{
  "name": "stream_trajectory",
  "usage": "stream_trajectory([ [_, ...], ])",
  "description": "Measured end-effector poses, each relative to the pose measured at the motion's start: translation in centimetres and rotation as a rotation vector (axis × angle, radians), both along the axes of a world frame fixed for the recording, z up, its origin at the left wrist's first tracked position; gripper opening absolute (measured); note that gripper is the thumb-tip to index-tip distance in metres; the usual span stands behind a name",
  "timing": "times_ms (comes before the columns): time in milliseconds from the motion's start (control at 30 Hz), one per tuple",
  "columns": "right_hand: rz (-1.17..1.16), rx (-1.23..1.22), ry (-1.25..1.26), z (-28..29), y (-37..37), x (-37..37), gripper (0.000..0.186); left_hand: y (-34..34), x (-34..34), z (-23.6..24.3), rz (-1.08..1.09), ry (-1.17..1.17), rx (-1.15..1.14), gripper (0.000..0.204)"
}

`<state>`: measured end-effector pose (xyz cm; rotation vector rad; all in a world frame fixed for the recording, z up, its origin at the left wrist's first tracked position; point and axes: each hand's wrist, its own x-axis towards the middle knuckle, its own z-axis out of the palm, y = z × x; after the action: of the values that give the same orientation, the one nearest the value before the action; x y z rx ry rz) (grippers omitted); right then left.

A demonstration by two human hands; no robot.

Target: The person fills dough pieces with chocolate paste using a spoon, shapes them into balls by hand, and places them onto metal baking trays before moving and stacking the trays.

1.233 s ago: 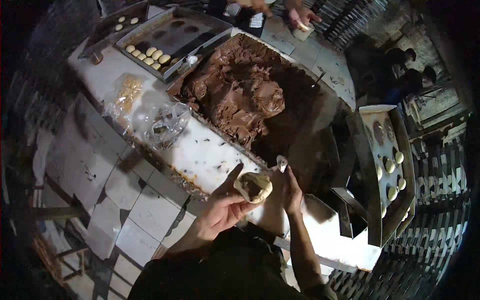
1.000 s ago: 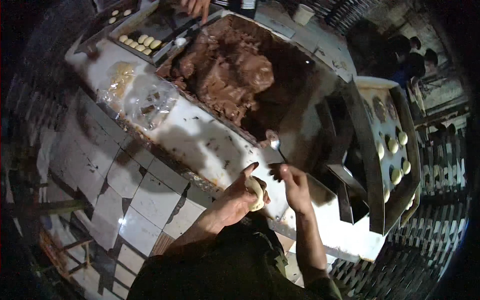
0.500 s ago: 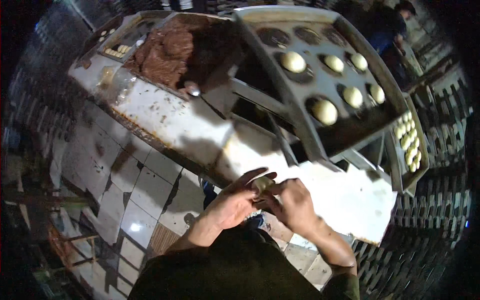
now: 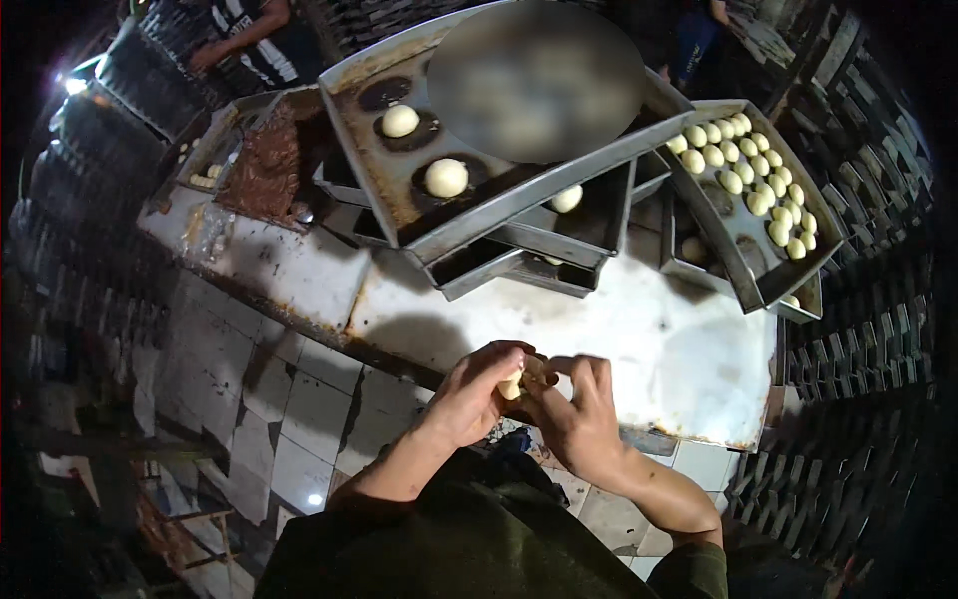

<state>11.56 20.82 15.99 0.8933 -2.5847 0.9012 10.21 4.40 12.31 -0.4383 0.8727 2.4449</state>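
My left hand (image 4: pixel 477 392) and my right hand (image 4: pixel 580 409) are pressed together over the near edge of the white worktop (image 4: pixel 639 329). Between their fingers sits a small pale dough ball (image 4: pixel 512 384) with brown filling showing; most of it is hidden by the fingers. Both hands are closed around it.
Stacked metal baking trays (image 4: pixel 499 215) stand just beyond my hands, the top one holding two dough balls (image 4: pixel 445 178). A tray with several small dough balls (image 4: pixel 743 180) lies at the right. A container of brown filling (image 4: pixel 269 165) is at the left, a person (image 4: pixel 244 35) behind it. Tiled floor below.
My view has swung right, from the big mass of brown filling to the stacked trays. My hands have closed the dough around the filling and stay together at the table edge.
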Motion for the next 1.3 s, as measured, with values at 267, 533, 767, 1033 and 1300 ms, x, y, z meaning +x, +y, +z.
stream_trajectory([
  [267,0.197,-0.291,-0.610,1.3,5.5,-1.4,0.013,3.2,0.2,1.5,-0.441,0.444,-0.297,0.030],
  [533,-0.065,-0.131,0.030,-3.4,8.6,1.1,0.024,7.6,-2.2,-0.1,-0.491,0.239,-0.213,0.029],
  [767,-0.159,-0.501,-0.670,-6.5,15.3,-2.3,0.022,12.9,-5.2,0.0,-0.989,1.209,-1.465,0.058],
  [1033,-0.483,-0.483,-0.236,-13.1,9.7,-8.4,0.018,9.4,-8.4,-0.8,-0.957,0.967,-1.697,0.096],
  [1300,-0.373,0.043,-0.192,-17.6,15.6,-4.2,0.025,-8.9,1.3,-3.2,-0.730,0.498,-1.448,0.086],
])
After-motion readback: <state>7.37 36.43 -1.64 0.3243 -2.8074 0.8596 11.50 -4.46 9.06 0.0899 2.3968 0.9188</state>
